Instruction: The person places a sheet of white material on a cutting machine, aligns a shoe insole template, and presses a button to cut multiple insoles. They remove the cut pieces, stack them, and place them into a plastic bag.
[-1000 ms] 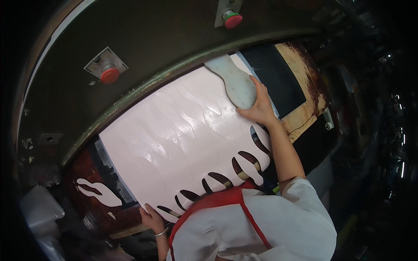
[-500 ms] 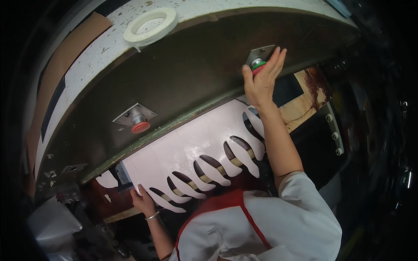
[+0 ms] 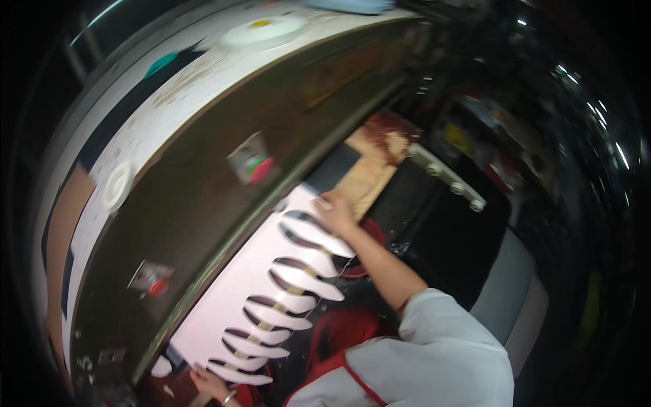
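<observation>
A pale pinkish-white sheet [image 3: 234,288] lies slantwise along the machine, with a row of curved, leaf-shaped cut-outs down its near side and dark and tan surfaces showing through them. My left hand [image 3: 211,384], with a bangle at the wrist, pinches the sheet's lower left corner. At the far right end my right hand [image 3: 335,214] is closed at the sheet's edge, its fingers partly blurred. Beyond the sheet, a push button with a green ring and red cap [image 3: 260,169] and a plain red push button [image 3: 159,287] stick out of the dark green panel.
A white speckled ledge [image 3: 196,74] runs above the panel [image 3: 210,190], carrying a tape roll [image 3: 264,32] and a brown strip [image 3: 71,217]. Past my right hand are a worn wooden board [image 3: 369,173] and a bar with round knobs [image 3: 444,178]. A small white scrap [image 3: 161,367] lies near my left hand.
My right hand has come off the green-ringed button and down to the sheet's right end. My left hand stays at the sheet's left corner. The whole view has turned and shifted.
</observation>
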A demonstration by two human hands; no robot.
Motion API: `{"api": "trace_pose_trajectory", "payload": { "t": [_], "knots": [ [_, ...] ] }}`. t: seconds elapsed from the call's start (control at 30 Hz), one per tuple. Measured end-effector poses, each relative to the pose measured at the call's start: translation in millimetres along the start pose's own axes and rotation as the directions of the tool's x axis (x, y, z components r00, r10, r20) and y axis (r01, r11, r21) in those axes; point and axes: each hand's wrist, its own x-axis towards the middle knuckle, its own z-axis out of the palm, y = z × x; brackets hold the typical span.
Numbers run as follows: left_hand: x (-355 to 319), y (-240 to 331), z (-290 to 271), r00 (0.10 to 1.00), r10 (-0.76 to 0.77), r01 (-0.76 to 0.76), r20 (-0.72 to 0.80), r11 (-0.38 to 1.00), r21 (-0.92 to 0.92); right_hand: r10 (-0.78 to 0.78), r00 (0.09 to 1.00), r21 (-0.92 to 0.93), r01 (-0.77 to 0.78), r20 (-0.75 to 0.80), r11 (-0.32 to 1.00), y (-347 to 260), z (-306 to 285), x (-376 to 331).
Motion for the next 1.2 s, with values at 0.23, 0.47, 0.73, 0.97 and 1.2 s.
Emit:
{"api": "trace_pose_trajectory", "payload": {
  "t": [0.23, 0.47, 0.73, 0.97, 1.2],
  "knots": [
    [13, -20, 35, 0.962, 0.167, -0.204, -0.218, 0.966, -0.16, 0.04, 0.994, 0.114, -0.028, -0.103, 0.993, 21, 6, -46],
    [-20, -52, 8, 0.986, 0.156, -0.143, 0.049, 0.968, -0.208, -0.3, 0.937, -0.058, 0.294, -0.179, 0.954, 30, -33, -105],
    [-91, -45, -33, 0.99, 0.104, -0.124, -0.097, 0.967, -0.224, -0.536, 0.835, -0.078, 0.546, 0.123, 0.834, 7, -35, -104],
    [-119, 44, 17, 0.89, 0.411, -0.455, -0.198, 0.774, -0.44, -0.48, 0.872, 0.083, 0.474, 0.097, 0.877, 40, -69, -120],
    [-156, 228, 124, 0.138, 0.971, -0.772, 0.193, 0.227, -0.593, -0.334, 0.937, 0.561, 0.222, 0.105, 0.798, 83, -104, -70]
  ]
}}
